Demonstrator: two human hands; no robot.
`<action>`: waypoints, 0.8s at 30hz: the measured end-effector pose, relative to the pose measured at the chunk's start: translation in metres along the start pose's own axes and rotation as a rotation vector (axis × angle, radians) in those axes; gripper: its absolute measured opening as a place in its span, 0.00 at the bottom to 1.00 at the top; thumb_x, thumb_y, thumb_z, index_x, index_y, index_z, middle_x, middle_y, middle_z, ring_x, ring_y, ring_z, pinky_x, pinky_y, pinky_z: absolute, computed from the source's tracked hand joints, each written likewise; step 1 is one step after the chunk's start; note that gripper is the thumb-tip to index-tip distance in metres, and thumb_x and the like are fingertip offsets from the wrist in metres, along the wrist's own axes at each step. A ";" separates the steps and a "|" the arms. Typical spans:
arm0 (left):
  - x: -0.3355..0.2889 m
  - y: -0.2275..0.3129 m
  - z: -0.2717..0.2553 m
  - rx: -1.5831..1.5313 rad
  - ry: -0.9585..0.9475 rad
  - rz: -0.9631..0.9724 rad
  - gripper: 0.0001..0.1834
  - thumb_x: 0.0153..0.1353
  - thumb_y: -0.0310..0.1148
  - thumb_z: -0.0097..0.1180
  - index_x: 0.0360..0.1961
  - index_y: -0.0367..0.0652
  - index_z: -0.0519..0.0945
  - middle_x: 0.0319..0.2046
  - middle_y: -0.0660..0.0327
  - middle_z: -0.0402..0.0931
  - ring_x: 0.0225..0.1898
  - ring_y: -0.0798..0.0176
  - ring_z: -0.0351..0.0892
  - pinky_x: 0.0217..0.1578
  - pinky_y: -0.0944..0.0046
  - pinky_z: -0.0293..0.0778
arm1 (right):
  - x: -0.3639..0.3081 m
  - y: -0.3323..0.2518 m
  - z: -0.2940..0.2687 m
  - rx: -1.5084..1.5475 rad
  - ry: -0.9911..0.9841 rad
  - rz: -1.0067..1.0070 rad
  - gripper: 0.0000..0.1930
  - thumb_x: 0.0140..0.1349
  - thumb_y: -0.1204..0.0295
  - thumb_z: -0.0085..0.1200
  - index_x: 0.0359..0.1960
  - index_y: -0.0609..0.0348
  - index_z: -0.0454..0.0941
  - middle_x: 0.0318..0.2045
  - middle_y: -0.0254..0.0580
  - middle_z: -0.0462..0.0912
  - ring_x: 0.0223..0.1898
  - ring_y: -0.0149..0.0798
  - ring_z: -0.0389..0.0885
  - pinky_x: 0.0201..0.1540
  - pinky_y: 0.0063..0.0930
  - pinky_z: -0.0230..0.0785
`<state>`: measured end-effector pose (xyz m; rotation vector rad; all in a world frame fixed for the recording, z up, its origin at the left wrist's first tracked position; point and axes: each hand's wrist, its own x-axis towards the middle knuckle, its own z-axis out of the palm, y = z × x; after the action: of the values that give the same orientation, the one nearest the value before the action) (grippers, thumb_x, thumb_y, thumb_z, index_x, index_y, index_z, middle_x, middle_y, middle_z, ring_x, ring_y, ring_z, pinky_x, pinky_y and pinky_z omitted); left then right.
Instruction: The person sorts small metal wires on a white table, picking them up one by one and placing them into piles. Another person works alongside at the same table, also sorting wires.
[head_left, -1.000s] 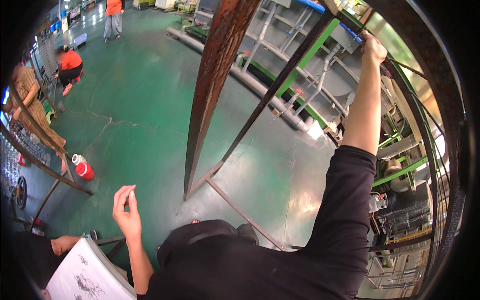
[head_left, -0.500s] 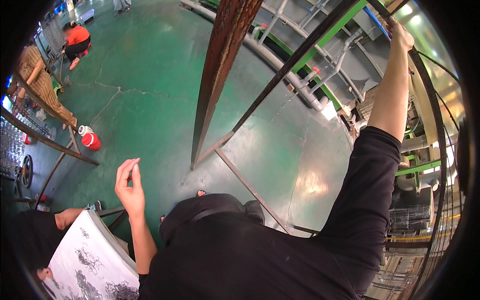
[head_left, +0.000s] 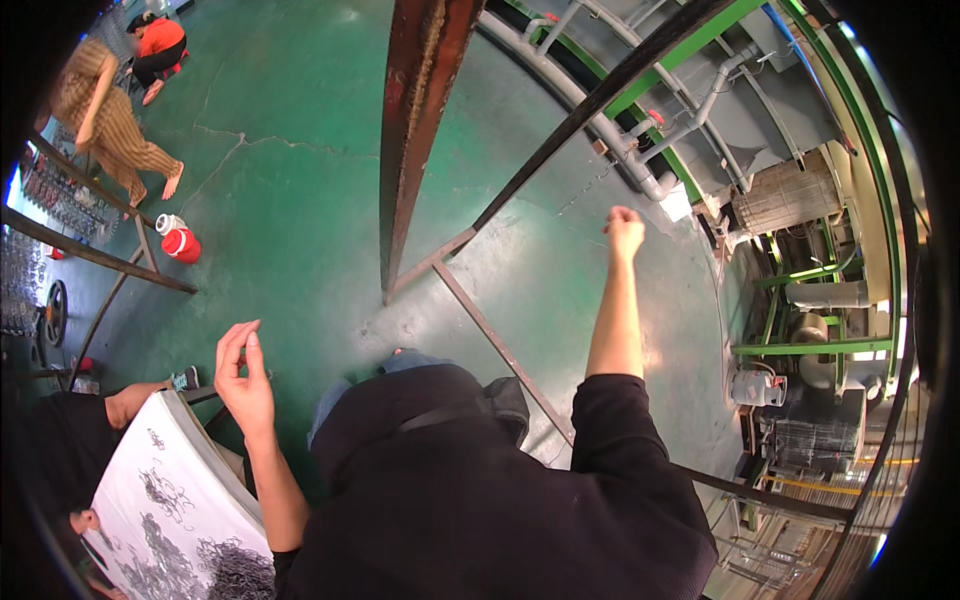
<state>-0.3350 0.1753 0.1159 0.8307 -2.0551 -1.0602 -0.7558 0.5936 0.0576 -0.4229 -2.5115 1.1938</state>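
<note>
My left hand (head_left: 243, 385) is raised beside a white-covered surface (head_left: 125, 465), its thumb and fingers drawn into a pinch. Whatever it holds, if anything, is too small to make out. Heaps of small black curly pieces, like bent wire hooks (head_left: 235, 570), lie on the white cover. My right hand (head_left: 625, 232) is stretched forward over the green floor, right of the metal frame, with its fingers curled closed. Nothing can be made out in them.
A rusty metal post (head_left: 425, 120) stands ahead, with a dark crossbar (head_left: 600, 100) slanting right. A red jug (head_left: 181, 245) is at left. A person in stripes (head_left: 120, 120) walks; another in orange (head_left: 158, 50) squats. Someone in black (head_left: 65, 440) sits beside the white cover. Pipes (head_left: 560, 75) line the right.
My right hand has come down and left from the upper right frame to over the floor. My left hand has shifted slightly left, still pinched. The person in stripes has straightened up.
</note>
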 end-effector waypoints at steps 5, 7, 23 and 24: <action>-0.012 -0.003 0.003 0.065 0.032 -0.011 0.09 0.65 0.28 0.53 0.41 0.41 0.84 0.43 0.61 0.78 0.38 0.71 0.74 0.31 0.73 0.66 | 0.011 0.059 0.061 -0.045 -0.269 -0.100 0.17 0.55 0.71 0.63 0.48 0.57 0.80 0.28 0.36 0.84 0.22 0.27 0.79 0.28 0.25 0.71; -0.015 -0.003 0.004 0.073 0.035 -0.032 0.09 0.65 0.27 0.53 0.42 0.41 0.84 0.43 0.61 0.78 0.38 0.71 0.74 0.31 0.73 0.67 | 0.013 0.058 0.081 0.027 -0.330 -0.145 0.20 0.54 0.71 0.64 0.50 0.56 0.80 0.27 0.35 0.84 0.23 0.26 0.79 0.28 0.24 0.71; -0.013 -0.012 0.010 0.068 0.072 0.010 0.09 0.65 0.27 0.52 0.41 0.40 0.83 0.43 0.60 0.78 0.34 0.72 0.74 0.29 0.73 0.68 | -0.017 0.022 0.093 -0.095 -0.124 -0.074 0.10 0.56 0.64 0.62 0.37 0.52 0.85 0.24 0.36 0.85 0.26 0.31 0.84 0.37 0.28 0.74; -0.014 -0.012 0.010 0.059 0.062 -0.003 0.09 0.65 0.27 0.52 0.41 0.40 0.83 0.42 0.60 0.78 0.34 0.72 0.74 0.29 0.73 0.68 | -0.019 0.025 0.090 -0.120 -0.109 -0.074 0.10 0.56 0.64 0.62 0.37 0.52 0.85 0.24 0.36 0.85 0.27 0.32 0.85 0.37 0.28 0.74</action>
<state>-0.3320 0.1843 0.0973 0.8861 -2.0426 -0.9676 -0.7724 0.5391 -0.0187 -0.2982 -2.6769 1.0687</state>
